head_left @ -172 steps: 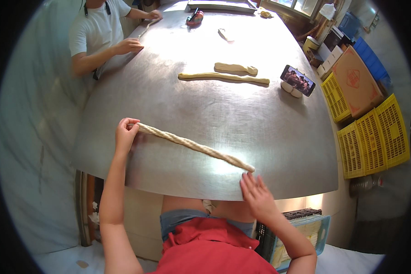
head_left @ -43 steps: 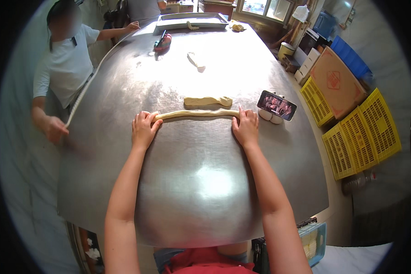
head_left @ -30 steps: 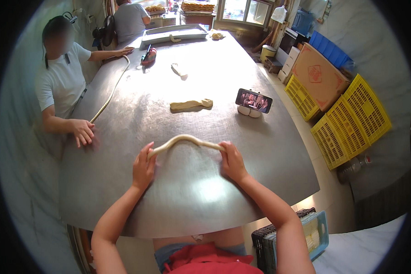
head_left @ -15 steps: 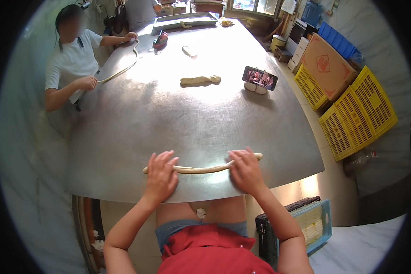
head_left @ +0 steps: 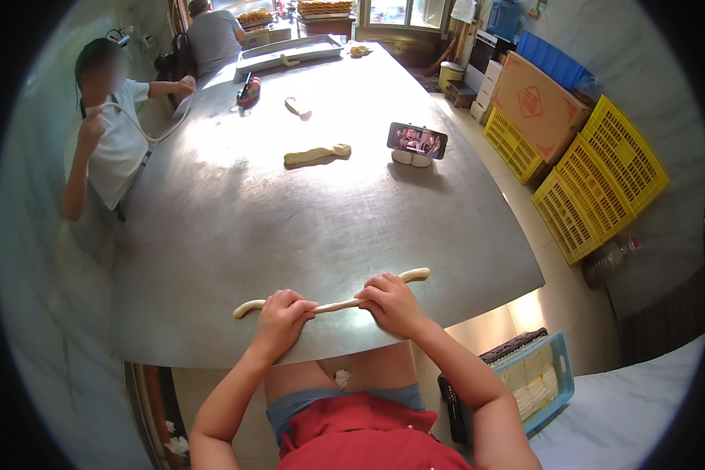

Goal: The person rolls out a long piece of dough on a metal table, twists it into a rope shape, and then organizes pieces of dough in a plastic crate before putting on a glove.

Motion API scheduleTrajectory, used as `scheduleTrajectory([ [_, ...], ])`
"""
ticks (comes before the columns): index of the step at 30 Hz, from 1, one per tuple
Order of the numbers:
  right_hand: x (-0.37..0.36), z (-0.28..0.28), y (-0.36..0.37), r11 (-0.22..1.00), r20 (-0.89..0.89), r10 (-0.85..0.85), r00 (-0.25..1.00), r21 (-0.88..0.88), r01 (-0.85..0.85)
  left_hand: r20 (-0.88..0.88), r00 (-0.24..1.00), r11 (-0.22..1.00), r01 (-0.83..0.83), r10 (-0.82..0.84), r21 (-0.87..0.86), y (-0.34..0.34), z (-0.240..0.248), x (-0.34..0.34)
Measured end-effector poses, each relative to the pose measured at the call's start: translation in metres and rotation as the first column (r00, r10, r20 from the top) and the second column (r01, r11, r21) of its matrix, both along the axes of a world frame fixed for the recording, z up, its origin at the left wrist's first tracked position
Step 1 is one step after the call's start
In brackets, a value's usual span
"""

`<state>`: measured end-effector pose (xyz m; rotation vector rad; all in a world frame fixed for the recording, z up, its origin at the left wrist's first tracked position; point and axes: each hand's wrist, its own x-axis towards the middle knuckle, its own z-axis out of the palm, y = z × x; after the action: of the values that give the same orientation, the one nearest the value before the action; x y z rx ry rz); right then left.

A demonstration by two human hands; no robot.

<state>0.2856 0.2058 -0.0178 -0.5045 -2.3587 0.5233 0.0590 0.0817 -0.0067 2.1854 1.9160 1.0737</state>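
Tabletop [head_left: 329, 227]: smooth metal, faintly scratched, glaring toward 12 o'clock.
Dough rope [head_left: 337, 306], 6 o'clock: smooth, matt.
Wearer's red garment [head_left: 352, 435], 6 o'clock: creased matt cloth.
Phone [head_left: 417, 141], 1 o'clock: glossy screen.
Carton [head_left: 539, 106], 2 o'clock: matt brown cardboard.
Yellow crates [head_left: 603, 180], between 2 and 3 o'clock: perforated plastic.
Wall [head_left: 39, 258], 9 o'clock: smooth, marble-veined.
Tray [head_left: 313, 52], between 11 and 12 o'clock: probably metal, too distant for certainty.

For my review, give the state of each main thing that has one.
Slim pale dough rope: ends thicker than middle
Left hand: curled over the rope
Right hand: curled over the rope
Thick pale dough strip: lying on the grey metal table
Black phone: propped up, screen lit
Light-blue plastic crate: holding pale pieces
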Motion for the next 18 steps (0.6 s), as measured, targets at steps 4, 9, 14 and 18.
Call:
scheduleTrajectory([
  [4, 0.008, 0.001, 0.006, 0.999, 0.032, -0.018, 0.999, 0.035, 0.017, -0.045, 0.998, 0.999, 0.035, -0.034, 0.015, 0.001, 0.005, -0.008],
  [9, 0.037, 0.002, 0.025, 0.999, 0.11, -0.026, 0.994, 0.039, 0.022, -0.063, 0.998, 0.999, 0.017, -0.019, -0.032, -0.018, 0.006, -0.033],
  [14, 0.054, 0.007, 0.037, 0.991, 0.138, -0.066, 0.988, 0.124, 0.049, -0.208, 0.978, 0.999, 0.031, -0.025, 0.024, -0.019, 0.019, -0.048],
  [18, 0.069, 0.005, 0.039, 0.989, 0.169, -0.121, 0.978, 0.108, 0.104, -0.13, 0.991, 0.997, -0.024, 0.016, -0.067, -0.036, 0.008, -0.068],
])
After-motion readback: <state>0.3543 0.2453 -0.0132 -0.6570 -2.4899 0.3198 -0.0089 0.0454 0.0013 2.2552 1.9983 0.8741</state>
